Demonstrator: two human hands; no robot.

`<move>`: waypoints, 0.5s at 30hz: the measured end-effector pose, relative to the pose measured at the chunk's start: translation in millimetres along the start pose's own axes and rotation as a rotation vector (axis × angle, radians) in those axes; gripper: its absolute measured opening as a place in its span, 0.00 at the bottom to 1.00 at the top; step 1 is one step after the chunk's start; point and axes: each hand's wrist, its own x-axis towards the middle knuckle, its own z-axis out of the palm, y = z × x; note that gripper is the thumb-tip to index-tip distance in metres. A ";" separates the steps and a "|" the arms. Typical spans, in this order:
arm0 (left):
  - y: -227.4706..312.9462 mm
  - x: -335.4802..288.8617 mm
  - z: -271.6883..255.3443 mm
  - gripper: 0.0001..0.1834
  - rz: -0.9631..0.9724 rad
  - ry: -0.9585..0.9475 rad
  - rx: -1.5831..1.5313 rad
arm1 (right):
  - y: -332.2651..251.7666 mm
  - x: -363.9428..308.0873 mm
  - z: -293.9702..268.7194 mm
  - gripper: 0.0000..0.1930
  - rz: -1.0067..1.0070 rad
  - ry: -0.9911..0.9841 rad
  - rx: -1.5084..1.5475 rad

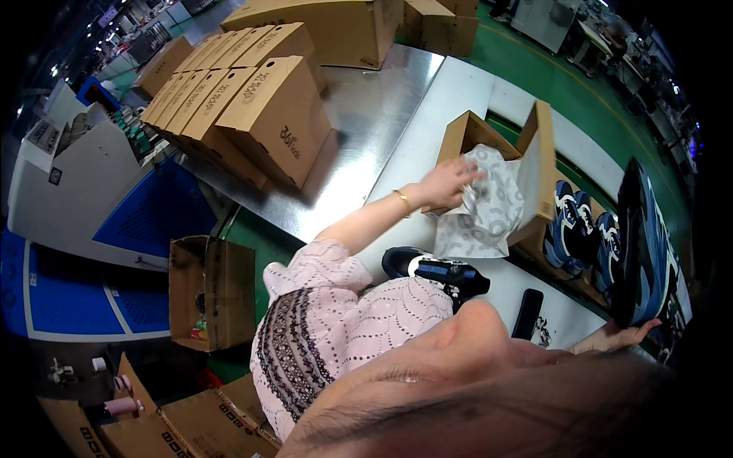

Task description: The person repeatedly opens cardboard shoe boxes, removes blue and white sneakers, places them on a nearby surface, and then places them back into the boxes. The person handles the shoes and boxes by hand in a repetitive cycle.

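My left hand (452, 183), fingers spread, touches white patterned tissue paper (492, 206) that spills over the near side of an open cardboard shoebox (538, 153). At the far right my right hand (622, 336) grips the lower end of a blue and black sports shoe (641, 244), which stands upright on end; part of that hand is hidden behind the shoe. In front of me, close to my body, a dark blue and white shoe (435, 271) lies on the white table (412, 160).
Blue sports shoes (569, 229) stand in a row beyond the box. A black phone-like object (527, 313) lies on the table. At left, closed shoeboxes (275, 122) stand on a metal surface (366, 114), with a large carton (321, 30) behind. An open carton (229, 298) sits lower left.
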 end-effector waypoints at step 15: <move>-53.5 -43.7 37.3 0.42 -0.495 0.210 -0.024 | 138.2 -90.2 94.5 0.18 -0.367 -0.612 -0.459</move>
